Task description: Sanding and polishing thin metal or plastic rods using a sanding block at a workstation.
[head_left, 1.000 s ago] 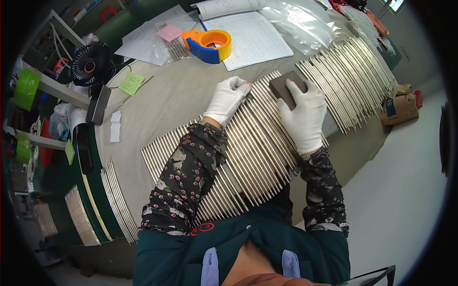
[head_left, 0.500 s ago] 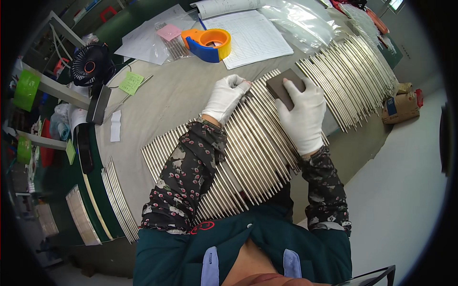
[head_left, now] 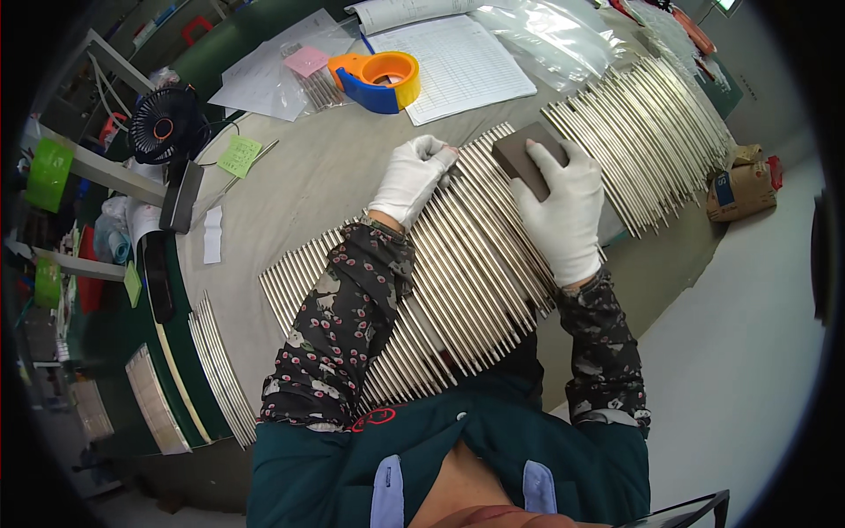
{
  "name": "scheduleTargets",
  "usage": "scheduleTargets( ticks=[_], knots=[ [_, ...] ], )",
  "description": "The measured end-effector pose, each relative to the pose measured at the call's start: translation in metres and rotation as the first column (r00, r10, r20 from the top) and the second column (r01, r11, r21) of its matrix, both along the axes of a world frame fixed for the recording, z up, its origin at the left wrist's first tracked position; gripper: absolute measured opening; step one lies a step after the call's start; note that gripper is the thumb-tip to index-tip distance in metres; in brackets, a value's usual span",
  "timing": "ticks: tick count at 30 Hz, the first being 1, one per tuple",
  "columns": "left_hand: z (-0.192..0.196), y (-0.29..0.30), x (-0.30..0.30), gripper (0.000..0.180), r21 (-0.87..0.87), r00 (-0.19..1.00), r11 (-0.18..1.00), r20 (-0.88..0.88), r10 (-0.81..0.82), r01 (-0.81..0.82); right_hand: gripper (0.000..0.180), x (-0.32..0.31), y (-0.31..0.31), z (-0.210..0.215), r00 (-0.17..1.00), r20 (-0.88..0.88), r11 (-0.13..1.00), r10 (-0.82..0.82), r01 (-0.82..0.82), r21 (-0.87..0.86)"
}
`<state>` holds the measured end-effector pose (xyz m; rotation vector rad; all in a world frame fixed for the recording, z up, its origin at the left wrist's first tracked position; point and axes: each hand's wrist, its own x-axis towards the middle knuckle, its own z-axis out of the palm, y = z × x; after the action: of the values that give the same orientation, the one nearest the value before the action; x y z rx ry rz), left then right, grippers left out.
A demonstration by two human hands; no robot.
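Many thin silvery metal rods (head_left: 471, 255) lie side by side in a slanting row across the table in front of me. My left hand (head_left: 410, 183), in a white glove, rests over the far part of this row with its fingers curled closed. Whatever is between those fingertips is too small to make out. My right hand (head_left: 565, 211), also gloved, grips a dark brown-grey rectangular block (head_left: 519, 158) against the far right part of the row. Thumb and fingers spread over the block's near side, hiding some of it. Patterned sleeves cover both forearms.
More rods (head_left: 647, 145) lie at the right, with a smaller bundle (head_left: 220, 370) at the left. Beyond the rods are an orange-and-blue tape dispenser (head_left: 378, 84), a printed sheet pad (head_left: 471, 66) and plastic bags (head_left: 554, 40). A small black fan (head_left: 165, 125) stands at the left.
My right hand and the block have shifted slightly to the right over the rods. My left hand keeps its curled pose at nearly the same place.
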<state>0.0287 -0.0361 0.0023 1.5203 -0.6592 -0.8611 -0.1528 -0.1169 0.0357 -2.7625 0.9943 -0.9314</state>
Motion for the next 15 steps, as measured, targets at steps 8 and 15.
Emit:
scheduleTargets(
  ticks=[8, 15],
  knots=[
    [0.003, -0.001, -0.006, 0.017, 0.03, 0.997, 0.999, 0.075, 0.009, -0.012, 0.048, -0.037, 0.009, -0.005, 0.999, 0.036, 0.994, 0.032, -0.028, -0.108],
    [0.013, -0.01, -0.006, 0.016, 0.385, 0.763, 0.912, 0.63, -0.149, -0.14, 0.054, -0.065, 0.046, -0.016, 0.994, -0.099, 0.997, 0.038, -0.044, -0.056]
  ],
)
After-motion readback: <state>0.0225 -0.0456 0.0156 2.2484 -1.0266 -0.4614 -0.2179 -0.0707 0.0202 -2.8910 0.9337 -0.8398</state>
